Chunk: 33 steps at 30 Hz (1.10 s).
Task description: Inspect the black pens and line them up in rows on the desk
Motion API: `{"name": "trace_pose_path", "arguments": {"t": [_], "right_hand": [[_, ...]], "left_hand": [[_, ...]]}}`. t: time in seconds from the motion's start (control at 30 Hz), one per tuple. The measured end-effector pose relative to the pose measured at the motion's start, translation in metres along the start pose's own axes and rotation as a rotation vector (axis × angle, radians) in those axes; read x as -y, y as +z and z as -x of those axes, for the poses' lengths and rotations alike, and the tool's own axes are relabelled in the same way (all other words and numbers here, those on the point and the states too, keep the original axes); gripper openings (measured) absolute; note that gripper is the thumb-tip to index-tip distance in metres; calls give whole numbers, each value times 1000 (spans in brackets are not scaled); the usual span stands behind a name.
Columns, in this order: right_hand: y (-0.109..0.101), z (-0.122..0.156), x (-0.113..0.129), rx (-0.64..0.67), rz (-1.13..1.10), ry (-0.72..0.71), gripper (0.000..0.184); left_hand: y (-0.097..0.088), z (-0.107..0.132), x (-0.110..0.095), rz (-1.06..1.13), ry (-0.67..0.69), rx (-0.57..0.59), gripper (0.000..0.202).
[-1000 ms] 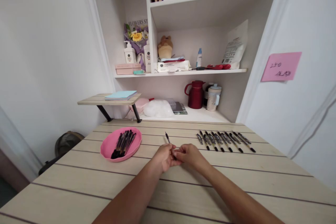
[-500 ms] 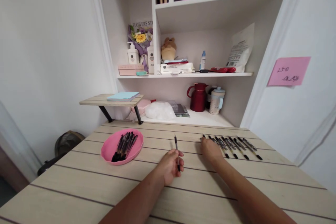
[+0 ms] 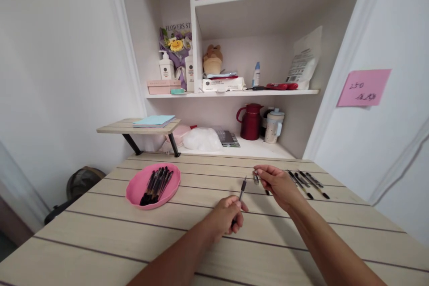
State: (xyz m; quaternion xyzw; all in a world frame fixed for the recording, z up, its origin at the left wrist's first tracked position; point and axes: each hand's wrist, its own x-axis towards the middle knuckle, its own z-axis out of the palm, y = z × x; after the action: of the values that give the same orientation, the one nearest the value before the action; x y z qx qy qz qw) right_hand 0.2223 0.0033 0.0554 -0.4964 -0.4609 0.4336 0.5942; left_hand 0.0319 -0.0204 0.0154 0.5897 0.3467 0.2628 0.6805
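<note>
My left hand point(image 3: 227, 218) is closed round a black pen point(image 3: 241, 187) whose tip points up and away over the wooden table point(image 3: 100, 232). A little farther right, my right hand point(image 3: 278, 184) pinches a small pen cap point(image 3: 256, 179) between thumb and fingers, close to the pen's tip but apart from it. To the right of that hand a row of black pens and caps point(image 3: 308, 183) lies on the table, partly hidden by the hand. A pink dish point(image 3: 134, 194) at the left holds several black pens point(image 3: 157, 184).
A small raised wooden shelf point(image 3: 134, 127) with a blue notebook point(image 3: 154, 120) stands at the table's back left. White wall shelves behind hold a red jug point(image 3: 250, 120), a white cup point(image 3: 273, 124), bottles and boxes. A pink note point(image 3: 363, 87) is stuck to the right wall.
My right hand left the pen, reached to the row at the right, and came back up holding a cap. My left hand kept the pen and tilted its tip rightward.
</note>
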Motion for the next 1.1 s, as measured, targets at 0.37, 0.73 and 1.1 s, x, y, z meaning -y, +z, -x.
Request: {"name": "trace_pose_path", "arguments": {"t": [0.37, 0.73, 1.1], "right_hand": [[12, 14, 11, 100, 59, -16, 29], [14, 17, 7, 148, 93, -14, 26], [12, 23, 10, 241, -20, 69, 32]], "left_hand": [[2, 3, -4, -73, -28, 7, 29], [0, 2, -2, -75, -24, 40, 31], [3, 4, -5, -61, 15, 26, 30]]}}
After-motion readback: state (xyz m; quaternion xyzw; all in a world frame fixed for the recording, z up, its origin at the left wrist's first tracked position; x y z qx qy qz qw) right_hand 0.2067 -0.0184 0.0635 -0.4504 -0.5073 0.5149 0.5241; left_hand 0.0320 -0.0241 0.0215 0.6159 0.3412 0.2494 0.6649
